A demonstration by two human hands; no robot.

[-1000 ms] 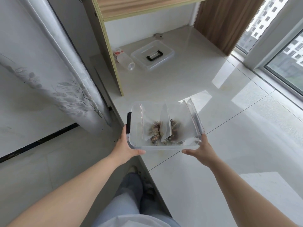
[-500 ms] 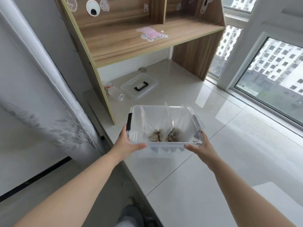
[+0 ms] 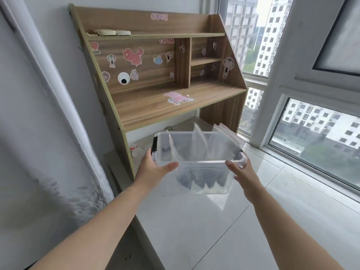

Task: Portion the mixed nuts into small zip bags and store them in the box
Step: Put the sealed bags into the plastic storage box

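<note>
Item: clear plastic box [image 3: 196, 178], lidless, held in the air in front of a wooden shelf unit [image 3: 155, 78] and above a pale tiled floor [image 3: 253, 230].

Contents: several zip bags [image 3: 202, 145] standing upright between the two holds, their tops rising past the rim; dark nuts are seen dimly through the wall at the bottom.

Grip: the box is clasped at its two short ends. The left hand [image 3: 153, 168] is wrapped on the end bearing a black latch [image 3: 154, 144], thumb laid along the near rim. The right hand [image 3: 243, 172] is pressed to the opposite end, thumb on the near rim; its fingers are mostly hidden behind the wall.

Handling, as judged: light for its size, walls stiff but smooth and likely slippery, so a hold under the rim lip at both ends is advised. The bags are limp and loose; the box is best kept level.

Pose: both forearms are extended forward, converging on the box, wrists roughly level.
</note>
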